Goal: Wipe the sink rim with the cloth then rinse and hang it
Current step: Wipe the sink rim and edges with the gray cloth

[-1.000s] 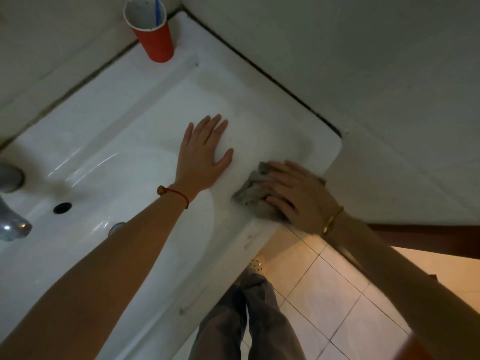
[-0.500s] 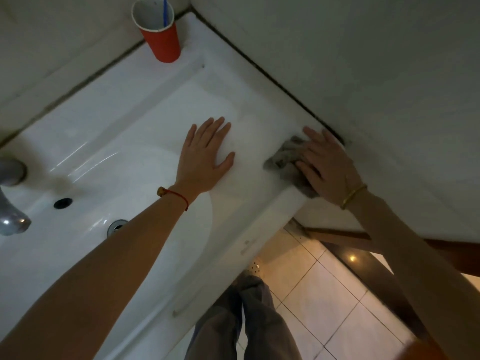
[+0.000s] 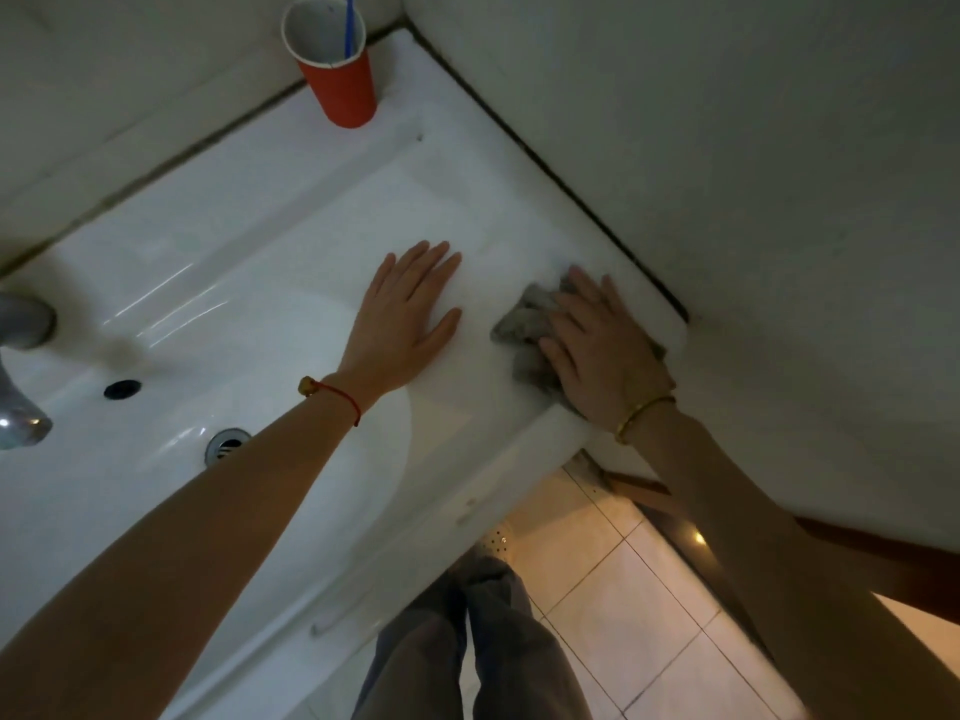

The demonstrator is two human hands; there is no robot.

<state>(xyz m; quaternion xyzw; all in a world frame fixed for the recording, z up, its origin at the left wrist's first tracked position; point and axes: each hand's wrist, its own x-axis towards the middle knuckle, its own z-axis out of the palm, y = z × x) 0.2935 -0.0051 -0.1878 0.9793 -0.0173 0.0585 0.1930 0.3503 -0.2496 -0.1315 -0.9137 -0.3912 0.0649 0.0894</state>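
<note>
A white sink fills the left of the head view, with its flat rim (image 3: pixel 467 163) running along the wall on the right. A crumpled grey cloth (image 3: pixel 522 324) lies on the rim near its front right corner. My right hand (image 3: pixel 602 345) presses flat on the cloth, fingers pointing toward the wall, and covers most of it. My left hand (image 3: pixel 410 314) rests flat on the rim beside the basin, fingers spread, holding nothing, a hand's width left of the cloth.
A red cup (image 3: pixel 337 70) with a blue toothbrush stands on the rim's back corner. A metal tap (image 3: pixel 21 376) juts in at the left edge, above the overflow hole (image 3: pixel 122 388) and drain (image 3: pixel 226 444). My legs (image 3: pixel 467 641) and the tiled floor (image 3: pixel 639 615) lie below.
My right hand slid the cloth from the rim's front edge up toward the wall, then a little back toward the basin. My left hand stayed flat in place.
</note>
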